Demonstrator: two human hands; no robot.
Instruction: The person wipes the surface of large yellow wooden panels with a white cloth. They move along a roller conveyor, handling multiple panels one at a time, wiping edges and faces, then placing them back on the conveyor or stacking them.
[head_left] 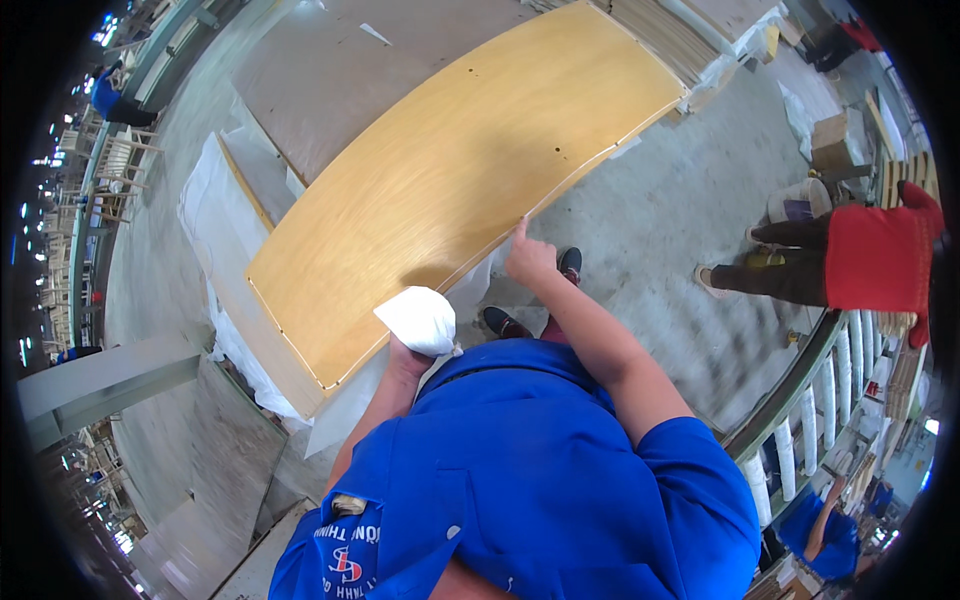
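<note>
A large honey-coloured wooden panel (440, 150) lies slanting in front of me, with a thin white bead running along its near edge and its left end. A few small dark holes show in its face. My left hand (405, 362) is wrapped round a plump white cone-shaped bag (420, 318), its knotted end toward me and its narrow end over the panel's near edge. Farther right, my right hand (531, 257) has the index finger stretched out, its tip at the white bead on that edge. The other fingers are curled, and nothing is seen in them.
A brown board (330, 80) lies beyond the panel, and white sheeting (215, 200) hangs at its left. On the right a person in red (875, 258) stands by a white bucket (800, 200). A curved rack with white-wrapped bars (810, 430) is at lower right; a grey beam (115, 380) is at left.
</note>
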